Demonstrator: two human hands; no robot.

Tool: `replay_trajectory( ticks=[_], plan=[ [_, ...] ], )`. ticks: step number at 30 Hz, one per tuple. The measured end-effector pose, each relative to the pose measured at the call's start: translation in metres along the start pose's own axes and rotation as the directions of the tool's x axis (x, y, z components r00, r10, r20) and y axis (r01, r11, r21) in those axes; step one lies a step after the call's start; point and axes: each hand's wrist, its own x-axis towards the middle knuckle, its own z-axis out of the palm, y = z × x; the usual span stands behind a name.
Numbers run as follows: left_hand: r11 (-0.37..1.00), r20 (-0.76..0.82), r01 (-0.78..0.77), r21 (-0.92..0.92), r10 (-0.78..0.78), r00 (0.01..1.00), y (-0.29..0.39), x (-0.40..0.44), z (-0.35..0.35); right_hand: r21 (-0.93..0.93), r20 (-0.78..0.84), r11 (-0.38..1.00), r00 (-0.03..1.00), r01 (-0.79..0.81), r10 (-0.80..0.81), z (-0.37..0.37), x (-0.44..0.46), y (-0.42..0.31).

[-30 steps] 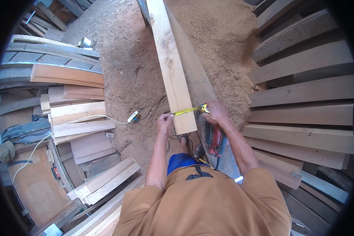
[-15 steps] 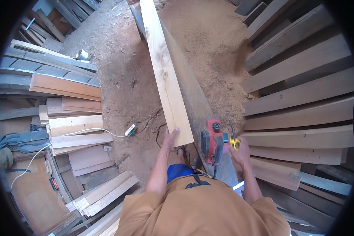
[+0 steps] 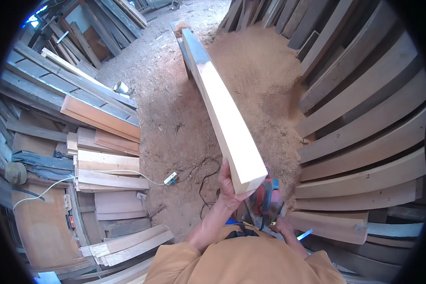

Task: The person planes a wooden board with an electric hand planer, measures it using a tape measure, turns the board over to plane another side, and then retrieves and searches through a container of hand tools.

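Observation:
A long pale timber beam (image 3: 222,106) slants from the upper middle toward my body, its near end raised and its cut end face in view. My left hand (image 3: 228,183) is closed around the near end from the left and below. My right hand (image 3: 283,226) is low by my waist, closed on a small yellow object (image 3: 273,222) that is mostly hidden. Just beyond that hand is a red and black electric planer (image 3: 270,196), partly covered by the beam. Most of the bench (image 3: 176,27) under the beam is hidden.
Stacked boards (image 3: 111,165) lie along the left, near a white extension cord with a socket block (image 3: 170,178). Long planks (image 3: 359,156) line the right side. Sawdust (image 3: 255,61) covers the ground beyond the bench. A dark cable (image 3: 203,189) trails beside the beam.
My left hand has lifted and turned the beam's near end, moving it right over the planer. My right hand has drawn back toward my waist with the yellow object. The view has tilted up.

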Motion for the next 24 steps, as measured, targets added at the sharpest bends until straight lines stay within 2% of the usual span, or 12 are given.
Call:
replay_trajectory(
  ticks=[3,6,9,11,15,21,24],
  plan=[
    [0.996,0.159,0.086,0.023,-0.089,0.983,0.005,0.030,0.058,-0.061,-0.065,0.998,0.998,0.015,-0.019,-0.029,-0.008,-0.008],
    [0.992,0.103,0.085,-0.094,-0.075,0.992,0.013,0.054,0.123,0.108,-0.230,0.987,0.969,0.121,-0.094,-0.048,-0.016,-0.012],
    [0.995,0.162,0.048,-0.089,-0.033,0.986,0.017,0.071,0.161,0.137,-0.274,0.970,0.949,0.200,-0.157,-0.045,-0.004,-0.005],
    [0.999,0.099,-0.001,-0.040,0.005,0.995,0.016,0.071,0.179,0.139,-0.296,0.963,0.938,0.231,-0.182,-0.038,0.003,0.001],
    [1.000,0.061,-0.016,-0.014,0.017,0.998,0.018,0.069,0.182,0.215,-0.298,0.949,0.941,0.231,-0.162,-0.028,0.005,0.011],
    [1.000,0.060,-0.002,-0.005,0.002,0.998,0.022,0.066,0.180,0.155,-0.282,0.954,0.937,0.258,-0.208,-0.023,0.020,0.028],
    [1.000,0.069,0.005,-0.011,-0.004,0.998,0.024,0.065,0.176,0.210,-0.343,0.932,0.915,0.297,-0.214,-0.067,-0.018,0.000]
  ],
)
